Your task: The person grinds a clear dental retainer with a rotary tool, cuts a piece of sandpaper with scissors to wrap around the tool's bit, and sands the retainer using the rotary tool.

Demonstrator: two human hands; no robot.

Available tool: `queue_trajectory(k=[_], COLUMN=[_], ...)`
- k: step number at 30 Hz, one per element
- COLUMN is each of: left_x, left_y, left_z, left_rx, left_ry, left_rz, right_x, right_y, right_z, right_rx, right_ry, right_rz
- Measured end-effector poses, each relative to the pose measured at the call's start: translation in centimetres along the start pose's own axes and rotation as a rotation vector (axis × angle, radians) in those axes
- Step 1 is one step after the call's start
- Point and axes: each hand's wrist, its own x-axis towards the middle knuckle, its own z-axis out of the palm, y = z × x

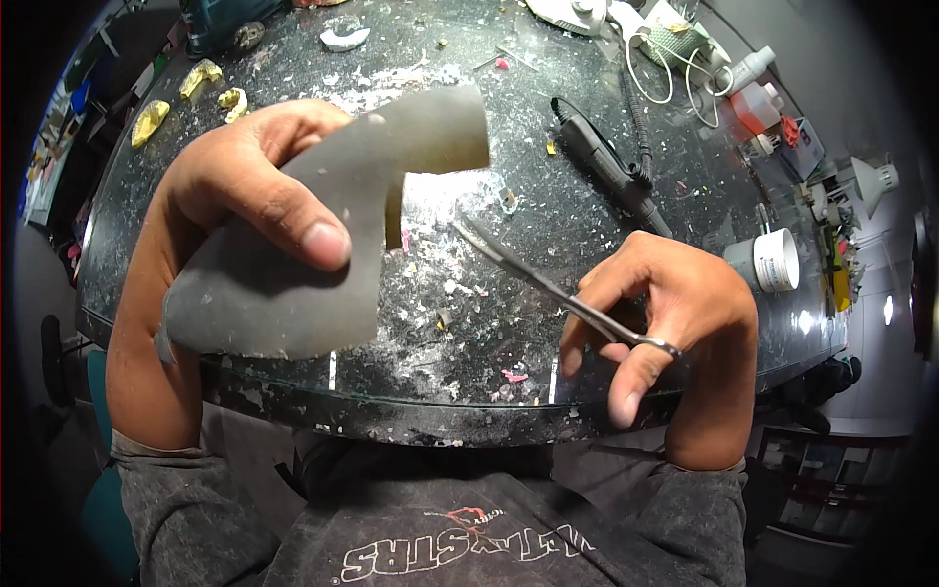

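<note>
My left hand [264,186] grips a curled grey sheet of what looks like sandpaper [284,303], its thumb pressed on the front face and its fingers behind. A notch is cut into the sheet's right side, and a strip juts out above it. In my right hand [690,293] is a pair of scissors [533,277], with a finger loop by the thumb. Their blades point up and left toward the notch, apart from the sheet. The blades look nearly closed.
Yellow dental casts [201,78] sit at the far left of the dusty black table [440,416], a white piece [344,39] behind them. A black rotary handpiece [602,152] with coiled cord lies right of centre. Farther right are a white cup [776,261] and a pink-liquid bottle [756,106].
</note>
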Motion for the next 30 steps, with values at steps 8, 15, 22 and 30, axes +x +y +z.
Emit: queue_trajectory(k=[8,15,22,30], left_x=[0.7,0.6,0.9,1.3], left_y=[-0.6,-0.7,-0.8,-1.4], left_z=[1.1,0.8,0.7,0.6], left_rx=[-0.091,-0.077,-0.130,-0.241], left_ry=[-0.118,-0.163,-0.268,-0.430], left_rz=[-0.207,-0.198,-0.298,-0.450], right_x=[0.8,0.6,0.0,0.1], right_y=[-0.2,0.0,-0.5,-0.3], right_z=[0.6,0.7,0.9,1.0], right_rx=[-0.259,-0.333,-0.316,-0.333], right_ry=[0.035,0.028,0.005,-0.093], right_rz=[-0.153,-0.179,-0.139,-0.177])
